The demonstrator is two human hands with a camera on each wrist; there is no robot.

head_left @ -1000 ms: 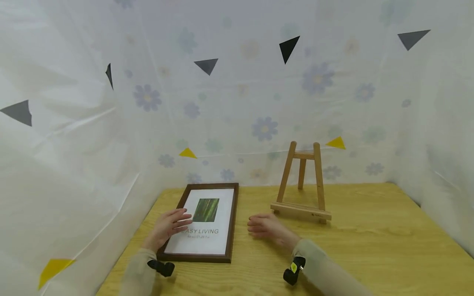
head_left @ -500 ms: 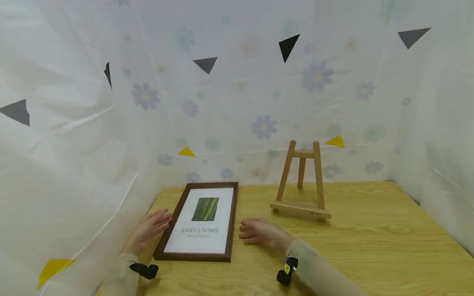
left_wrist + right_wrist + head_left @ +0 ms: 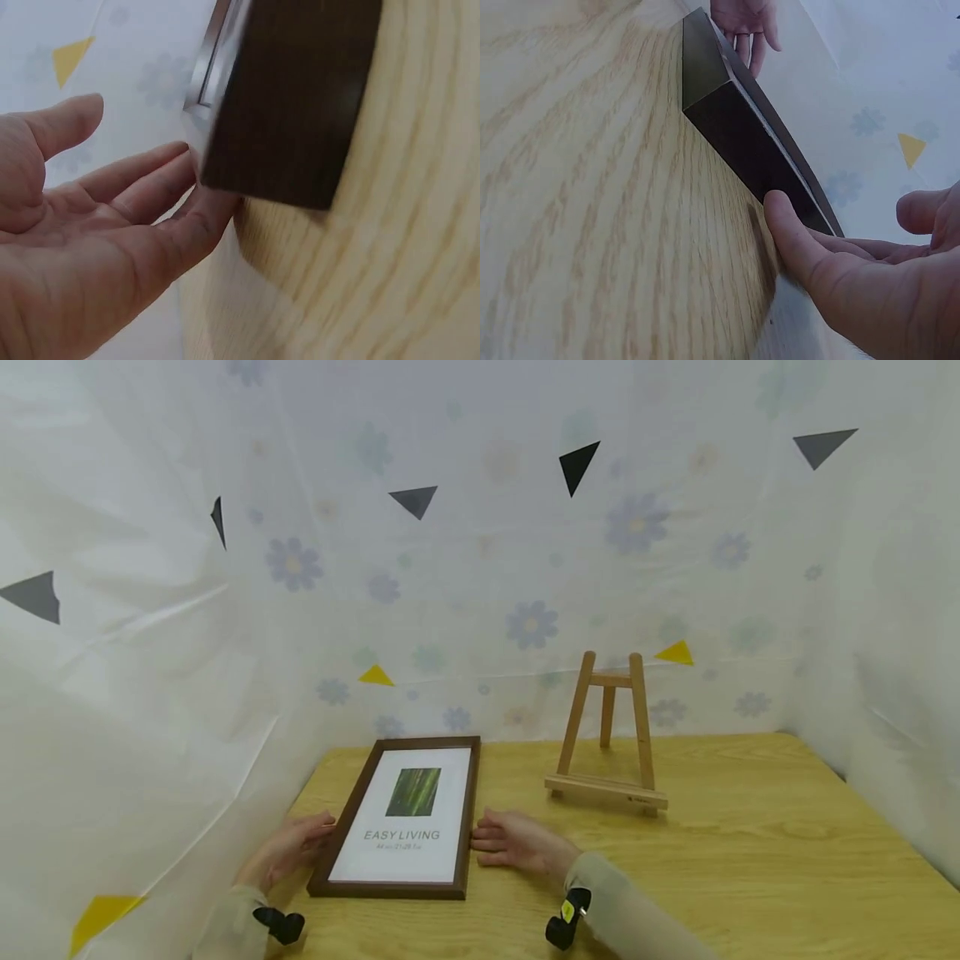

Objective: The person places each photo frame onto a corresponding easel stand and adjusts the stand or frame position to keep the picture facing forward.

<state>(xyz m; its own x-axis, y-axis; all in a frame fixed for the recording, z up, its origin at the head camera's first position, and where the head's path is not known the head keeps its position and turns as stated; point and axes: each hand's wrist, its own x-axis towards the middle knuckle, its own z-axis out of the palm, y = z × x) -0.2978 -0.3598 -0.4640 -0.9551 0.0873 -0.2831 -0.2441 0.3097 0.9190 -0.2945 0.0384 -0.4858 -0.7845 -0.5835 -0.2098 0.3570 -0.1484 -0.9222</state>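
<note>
A dark brown picture frame [image 3: 386, 890] lies flat on the table, its white print reading "EASY LIVING" around a green picture. On its left side is my left hand [image 3: 288, 850]. In the left wrist view, the fingers of this hand [image 3: 105, 247] reach the side of the frame [image 3: 292, 105], with the thumb apart. My right hand [image 3: 525, 845] is at the opposite side. The right wrist view has its fingertips against the frame's dark side [image 3: 742, 142], the fingers extended and the thumb raised away. Whether fingertips reach under the frame is hard to tell.
A small wooden easel [image 3: 606, 787] stands on the table [image 3: 750, 843], right of the frame and behind my right hand. White flowered sheeting [image 3: 480, 568] with black, grey and yellow triangles encloses the table at the back and sides.
My left hand has moved left off the frame's face, then down to its left side. My right hand has shifted left to the right side. Frame and easel stay in place.
</note>
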